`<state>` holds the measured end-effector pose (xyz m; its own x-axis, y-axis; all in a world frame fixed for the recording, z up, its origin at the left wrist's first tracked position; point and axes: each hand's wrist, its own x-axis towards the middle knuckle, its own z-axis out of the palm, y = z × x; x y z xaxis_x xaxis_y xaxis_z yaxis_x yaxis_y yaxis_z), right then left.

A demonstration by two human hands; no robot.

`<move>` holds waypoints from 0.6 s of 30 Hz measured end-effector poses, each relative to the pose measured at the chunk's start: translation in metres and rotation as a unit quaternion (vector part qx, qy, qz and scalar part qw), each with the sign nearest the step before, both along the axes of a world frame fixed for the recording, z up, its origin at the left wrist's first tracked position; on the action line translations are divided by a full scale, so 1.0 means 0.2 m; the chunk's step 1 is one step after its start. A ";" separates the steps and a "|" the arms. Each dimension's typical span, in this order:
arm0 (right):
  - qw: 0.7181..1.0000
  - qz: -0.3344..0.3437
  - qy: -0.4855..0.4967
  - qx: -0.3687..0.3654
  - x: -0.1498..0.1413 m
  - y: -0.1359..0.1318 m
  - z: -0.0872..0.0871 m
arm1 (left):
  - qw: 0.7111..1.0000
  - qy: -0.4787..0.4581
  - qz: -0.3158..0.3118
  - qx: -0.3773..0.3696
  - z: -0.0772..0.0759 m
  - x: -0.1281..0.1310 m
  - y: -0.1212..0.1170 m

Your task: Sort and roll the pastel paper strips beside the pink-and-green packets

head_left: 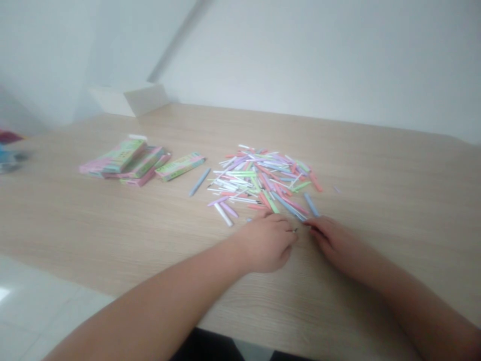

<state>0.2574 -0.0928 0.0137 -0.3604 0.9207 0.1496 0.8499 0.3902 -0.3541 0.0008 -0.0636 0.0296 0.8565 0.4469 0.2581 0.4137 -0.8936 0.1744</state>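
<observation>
A loose pile of pastel pen barrels and thin white refills (240,183) lies on the table in front of me. My left hand (268,243) is closed at the near edge of the pile. A small dark-tipped pen point (295,230) pokes out of its fingers; the rest of that pen is hidden. To its right, my right hand (330,240) has its fingers pressed together, with the fingertips by the near end of a blue barrel (287,204). Whatever lies between those fingers is too blurred to name. Another blue barrel (311,204) rests just beyond them.
Several pastel printed boxes (126,159) are stacked at the left, with one box (180,166) lying closer to the pile. A single blue-grey barrel (199,182) lies between. Farther back stands a white box (131,99) near the wall. The wooden table's (112,240) front edge runs below my arms.
</observation>
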 end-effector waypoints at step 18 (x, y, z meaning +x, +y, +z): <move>0.999 -0.021 -0.010 -0.035 -0.03 0.00 0.04 | 0.989 0.072 0.100 0.076 -0.02 0.08 -0.03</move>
